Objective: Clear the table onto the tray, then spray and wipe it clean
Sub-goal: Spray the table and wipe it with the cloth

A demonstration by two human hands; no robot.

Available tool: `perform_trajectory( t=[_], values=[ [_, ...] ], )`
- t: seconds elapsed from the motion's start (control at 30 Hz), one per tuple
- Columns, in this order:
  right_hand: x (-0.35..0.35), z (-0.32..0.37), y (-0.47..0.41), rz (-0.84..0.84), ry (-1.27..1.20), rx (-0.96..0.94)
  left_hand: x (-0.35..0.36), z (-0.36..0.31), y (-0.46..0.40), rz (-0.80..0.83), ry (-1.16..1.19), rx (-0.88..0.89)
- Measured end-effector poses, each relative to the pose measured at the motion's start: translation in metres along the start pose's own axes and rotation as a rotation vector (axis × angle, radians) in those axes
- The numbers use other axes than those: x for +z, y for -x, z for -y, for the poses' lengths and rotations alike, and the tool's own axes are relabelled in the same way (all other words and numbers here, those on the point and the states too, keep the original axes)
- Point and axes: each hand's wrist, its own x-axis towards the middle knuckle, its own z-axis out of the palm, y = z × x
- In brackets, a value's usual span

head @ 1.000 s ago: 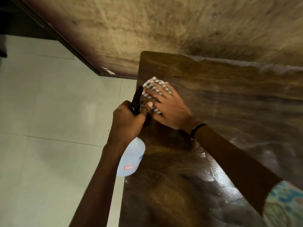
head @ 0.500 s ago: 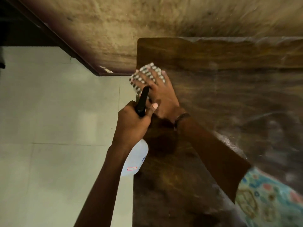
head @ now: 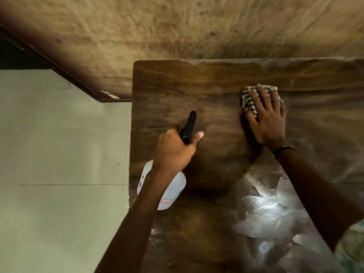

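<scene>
The dark wooden table (head: 206,85) fills the right half of the view, with wet, shiny streaks near its front right. My left hand (head: 175,148) grips the neck of a clear spray bottle (head: 173,192) with a black nozzle (head: 190,125), held over the table's left part with the nozzle pointing away from me. My right hand (head: 266,117) lies flat, fingers spread, pressing a black-and-white checked cloth (head: 250,100) onto the tabletop towards the far edge. No tray is in view.
A stained beige wall (head: 177,26) runs along the table's far edge. Pale floor tiles (head: 59,154) lie to the left, below the table's left edge. A dark skirting (head: 78,85) runs diagonally at the upper left.
My right hand has slid the cloth from the table's far left corner to the right along the far side. The bottle in my left hand now sits over the table rather than beside it.
</scene>
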Motion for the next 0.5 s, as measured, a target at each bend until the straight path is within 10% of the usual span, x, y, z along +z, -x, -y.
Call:
perform_trajectory(
  t=[0.5],
  values=[
    [-0.008,-0.027,-0.074,-0.008,-0.022,-0.05,0.047,-0.057,-0.034,-0.013,-0.03,-0.025]
  ],
)
